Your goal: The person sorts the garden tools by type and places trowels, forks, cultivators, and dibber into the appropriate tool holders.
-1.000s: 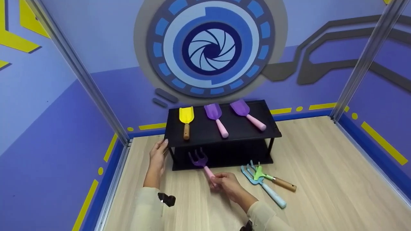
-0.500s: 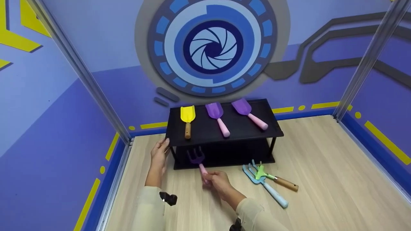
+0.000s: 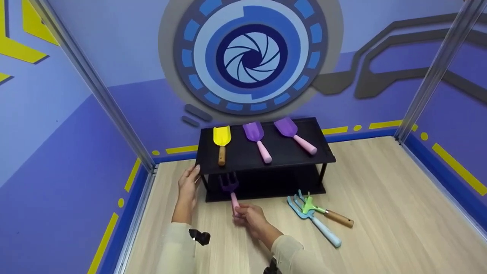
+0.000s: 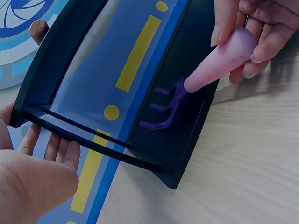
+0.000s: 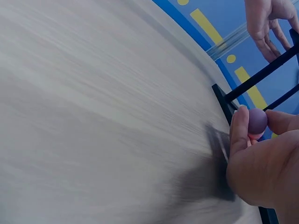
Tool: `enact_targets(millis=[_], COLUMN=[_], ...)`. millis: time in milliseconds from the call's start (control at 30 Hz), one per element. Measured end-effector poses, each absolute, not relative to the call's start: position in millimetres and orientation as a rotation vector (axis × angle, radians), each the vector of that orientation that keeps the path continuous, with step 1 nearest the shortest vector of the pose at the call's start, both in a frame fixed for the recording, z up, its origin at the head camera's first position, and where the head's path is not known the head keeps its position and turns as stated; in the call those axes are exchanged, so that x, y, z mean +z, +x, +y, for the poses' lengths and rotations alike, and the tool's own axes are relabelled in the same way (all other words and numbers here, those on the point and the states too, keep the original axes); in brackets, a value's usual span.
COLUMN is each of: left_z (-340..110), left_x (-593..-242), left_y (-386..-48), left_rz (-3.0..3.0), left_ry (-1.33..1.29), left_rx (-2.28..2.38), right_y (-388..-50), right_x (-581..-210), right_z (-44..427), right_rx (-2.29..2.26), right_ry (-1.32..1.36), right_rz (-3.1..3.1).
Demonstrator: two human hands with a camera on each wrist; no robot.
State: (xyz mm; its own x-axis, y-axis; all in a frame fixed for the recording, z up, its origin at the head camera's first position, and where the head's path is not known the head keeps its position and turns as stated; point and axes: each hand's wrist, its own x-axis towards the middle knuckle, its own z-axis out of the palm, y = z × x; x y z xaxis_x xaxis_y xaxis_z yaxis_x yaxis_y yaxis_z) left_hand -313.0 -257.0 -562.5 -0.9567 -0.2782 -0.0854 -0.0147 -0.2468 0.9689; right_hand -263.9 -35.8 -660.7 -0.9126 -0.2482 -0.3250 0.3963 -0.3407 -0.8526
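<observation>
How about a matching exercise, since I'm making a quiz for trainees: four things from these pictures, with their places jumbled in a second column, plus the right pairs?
Things
1. Yellow scoop
2. Purple fork
3. Blue fork
4. Left hand

Places
A. On the wooden tabletop, overlapped by a green tool
B. Touching the left edge of the black rack
C. Lying on the upper tier
D. Held by its pink handle in the right hand

Right pairs: 1-C, 2-D, 3-A, 4-B
</observation>
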Motion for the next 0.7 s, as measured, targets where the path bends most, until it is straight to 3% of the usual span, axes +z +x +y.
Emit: enact_targets(millis=[700], left_z=[-256], left_x=[-561], left_y=[-314], left_rz=[-1.785], left_ry=[0.387], left_rx=[-2.331], right_y=[-278], right_x=[-676], right_z=[-55], right_rx=[-2.360], right_ry=[0.105], right_rz=[1.476])
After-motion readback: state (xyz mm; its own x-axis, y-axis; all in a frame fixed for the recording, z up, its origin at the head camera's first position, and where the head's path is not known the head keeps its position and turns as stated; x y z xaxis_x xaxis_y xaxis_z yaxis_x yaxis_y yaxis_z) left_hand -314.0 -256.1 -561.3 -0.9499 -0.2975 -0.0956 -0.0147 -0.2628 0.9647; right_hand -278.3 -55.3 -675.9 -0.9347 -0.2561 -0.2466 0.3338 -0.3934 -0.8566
